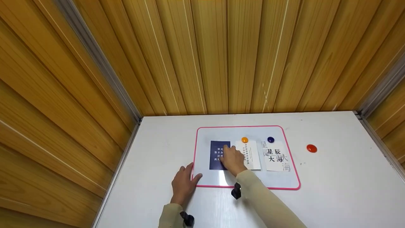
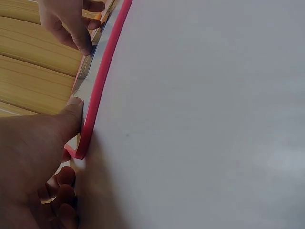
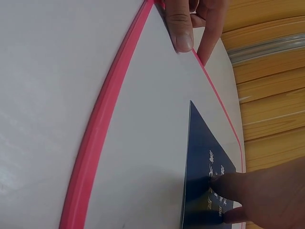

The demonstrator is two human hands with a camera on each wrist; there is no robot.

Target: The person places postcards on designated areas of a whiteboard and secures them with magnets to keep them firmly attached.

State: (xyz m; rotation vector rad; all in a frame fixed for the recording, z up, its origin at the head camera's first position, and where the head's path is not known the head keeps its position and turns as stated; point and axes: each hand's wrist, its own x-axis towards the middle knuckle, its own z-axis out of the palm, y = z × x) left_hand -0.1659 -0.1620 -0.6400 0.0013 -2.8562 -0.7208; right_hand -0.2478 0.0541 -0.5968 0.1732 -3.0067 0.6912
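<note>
The dark blue card [image 1: 218, 163] lies flat on the white board [image 1: 275, 180], toward its left side, with pale lettering on its face. The right hand [image 1: 233, 160] is directly over the card's right part, with its fingertips on the printed surface. In the right wrist view the thumb and a finger of this hand stand a little apart as they touch the card; whether anything small is under them I cannot tell.

The left hand [image 1: 184, 183] is at the board's near left corner, below and to the left of the card and apart from it. It holds the corner, thumb laid over the rim onto the white face and the other fingers outside the edge, bent beside the corner in the left wrist view.

Just right of the blue card, partly behind the right hand, lies a white card [image 1: 253, 156], with an orange disc [image 1: 244, 140] at its top. Further right is a second white card [image 1: 275, 164] with large dark and grey characters, a dark blue disc [image 1: 271, 139] at its top edge. A pink rim [image 1: 240, 126] frames the board. Beyond its right side a red disc [image 1: 312, 148] lies on the white table [image 1: 341, 186], and wood-patterned panels [image 1: 208, 57] rise behind.
</note>
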